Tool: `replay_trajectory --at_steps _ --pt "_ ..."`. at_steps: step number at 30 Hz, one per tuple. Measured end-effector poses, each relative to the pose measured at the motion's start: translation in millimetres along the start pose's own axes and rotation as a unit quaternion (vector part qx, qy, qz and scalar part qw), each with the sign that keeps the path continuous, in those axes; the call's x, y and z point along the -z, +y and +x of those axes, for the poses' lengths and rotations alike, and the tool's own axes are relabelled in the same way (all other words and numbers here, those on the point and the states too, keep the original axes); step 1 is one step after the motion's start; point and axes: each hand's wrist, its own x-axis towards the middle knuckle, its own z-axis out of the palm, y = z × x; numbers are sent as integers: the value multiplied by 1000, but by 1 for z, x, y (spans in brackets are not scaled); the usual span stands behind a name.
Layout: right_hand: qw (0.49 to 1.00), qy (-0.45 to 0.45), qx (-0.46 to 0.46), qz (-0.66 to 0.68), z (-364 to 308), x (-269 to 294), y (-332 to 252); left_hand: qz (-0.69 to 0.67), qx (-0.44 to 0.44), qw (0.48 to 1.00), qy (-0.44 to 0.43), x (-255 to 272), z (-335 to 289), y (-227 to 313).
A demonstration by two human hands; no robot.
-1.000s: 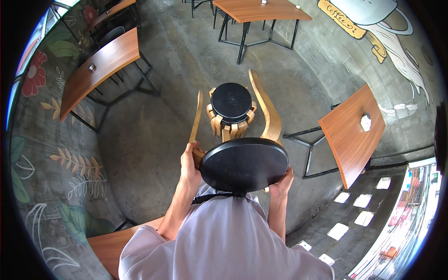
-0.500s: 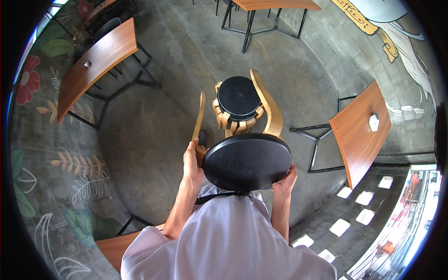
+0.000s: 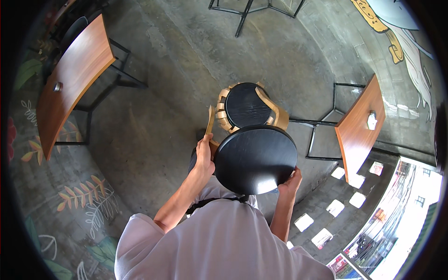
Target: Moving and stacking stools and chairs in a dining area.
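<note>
A stool with a round black seat (image 3: 254, 161) and bent light-wood legs is held up in front of my body. My left hand (image 3: 204, 153) is closed around the top of one wooden leg at the seat's left side. At the right rim my right hand (image 3: 291, 182) grips the seat's edge, its fingertips partly hidden underneath. Just beyond, a stack of similar stools (image 3: 247, 105) stands on the floor, with a black seat on top and several curved legs bunched around it. One leg of the held stool (image 3: 276, 111) reaches across the right side of that stack in view.
A wooden table (image 3: 77, 79) with black metal legs and a small object on top stands at the left. Another table (image 3: 361, 128), holding a white dispenser, is at the right by a wall with square openings (image 3: 335, 207). Black table legs (image 3: 242, 18) show at the far side.
The held stool has tilted, its legs now pointing more downward and overlapping the stack. My view has shifted closer to the stack. Both hands keep their grip.
</note>
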Motion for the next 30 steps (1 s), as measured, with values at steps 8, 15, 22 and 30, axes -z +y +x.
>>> replay_trajectory --at_steps 8,15,22,30 --pt "999 41 11 24 3 -22 6 69 50 996 -37 -13 52 16" --pt "999 26 38 18 15 -35 0 68 67 995 -32 -26 79 9" --pt "999 13 49 10 47 -36 -9 51 37 997 -51 -47 83 8" --pt "999 7 46 -3 101 -21 -23 3 45 996 -82 -62 80 -5"
